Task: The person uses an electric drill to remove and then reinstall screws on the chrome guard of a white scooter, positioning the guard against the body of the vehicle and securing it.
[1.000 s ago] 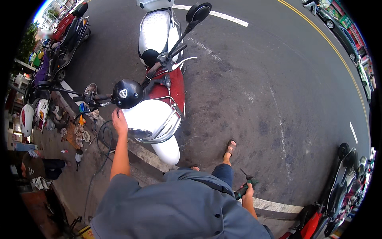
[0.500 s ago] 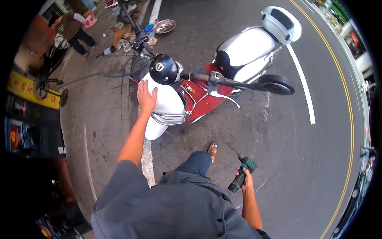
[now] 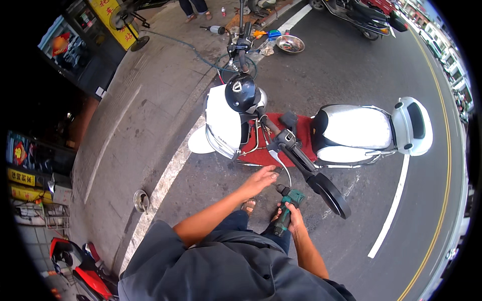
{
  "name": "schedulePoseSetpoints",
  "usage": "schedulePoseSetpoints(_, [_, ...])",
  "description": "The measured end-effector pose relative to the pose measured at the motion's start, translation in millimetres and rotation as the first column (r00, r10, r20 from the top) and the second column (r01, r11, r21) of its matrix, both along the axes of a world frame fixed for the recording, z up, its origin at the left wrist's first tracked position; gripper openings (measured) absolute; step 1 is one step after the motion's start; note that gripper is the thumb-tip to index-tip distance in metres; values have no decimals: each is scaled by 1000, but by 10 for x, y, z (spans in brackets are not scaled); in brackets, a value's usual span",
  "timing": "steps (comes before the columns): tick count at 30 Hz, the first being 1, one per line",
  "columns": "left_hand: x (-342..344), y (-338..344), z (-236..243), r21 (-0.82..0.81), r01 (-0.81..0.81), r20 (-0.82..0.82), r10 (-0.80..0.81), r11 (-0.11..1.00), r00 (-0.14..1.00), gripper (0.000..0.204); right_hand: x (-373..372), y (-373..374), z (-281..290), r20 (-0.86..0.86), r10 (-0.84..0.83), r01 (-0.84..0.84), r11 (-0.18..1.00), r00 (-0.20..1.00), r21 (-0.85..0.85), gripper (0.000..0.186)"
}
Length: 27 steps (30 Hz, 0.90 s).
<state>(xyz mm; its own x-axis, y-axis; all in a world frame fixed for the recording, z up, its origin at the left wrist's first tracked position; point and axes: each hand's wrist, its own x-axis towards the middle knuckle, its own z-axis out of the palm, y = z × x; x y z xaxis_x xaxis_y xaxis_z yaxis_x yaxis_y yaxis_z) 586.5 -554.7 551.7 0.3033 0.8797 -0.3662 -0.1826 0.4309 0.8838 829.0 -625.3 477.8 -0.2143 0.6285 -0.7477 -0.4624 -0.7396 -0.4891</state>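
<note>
My right hand [image 3: 293, 216] is wrapped round the grip of a green and black cordless drill [image 3: 292, 197], held in front of my body. Just left of the drill's chuck is my left hand [image 3: 258, 182], its fingers stretched out and apart from the scooter's body. The long bit mostly disappears behind that hand; only a short piece shows by the chuck. Beyond my hands stands a white scooter [image 3: 221, 118] with a red footboard [image 3: 301, 131]. Its near handlebar carries a silver brake lever [image 3: 282, 163] and a round black mirror [image 3: 329, 195], both close to the drill.
A metal bowl [image 3: 290, 44] with small parts lies on the road beyond the scooter, near a coiled hose [image 3: 193, 46]. Another metal dish [image 3: 141, 200] is at the curb. A red motorbike [image 3: 93, 281] stands lower left; a dark scooter [image 3: 359, 19] is parked at the far right.
My left hand has come off the scooter's white front panel and moved back beside the drill tip. The drill has shifted left and up slightly. The view has turned, showing the scooter more sideways.
</note>
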Motion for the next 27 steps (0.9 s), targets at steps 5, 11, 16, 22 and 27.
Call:
schedulePoseSetpoints(5, [845, 362, -16, -194, -300, 487, 357, 934, 797, 47, 186, 599, 54, 139, 373, -386, 918, 917, 88, 28])
schedulePoseSetpoints(11, [546, 307, 231, -318, -410, 307, 502, 855, 808, 23, 514, 1113, -225, 110, 504, -515, 841, 857, 162, 29])
schedulePoseSetpoints(16, [-348, -122, 917, -100, -300, -57, 295, 949, 954, 25, 470, 1393, -330, 9, 459, -447, 860, 888, 245, 34])
schedulePoseSetpoints(22, [-1215, -327, 1106, 417, -210, -717, 463, 884, 521, 24, -61, 1659, -1008, -253, 436, -319, 861, 864, 395, 46])
schedulePoseSetpoints(27, [-1259, -472, 737, 707, 128, -705, 707, 695, 57, 39, -350, 2009, -1680, -366, 529, -296, 795, 766, 530, 53])
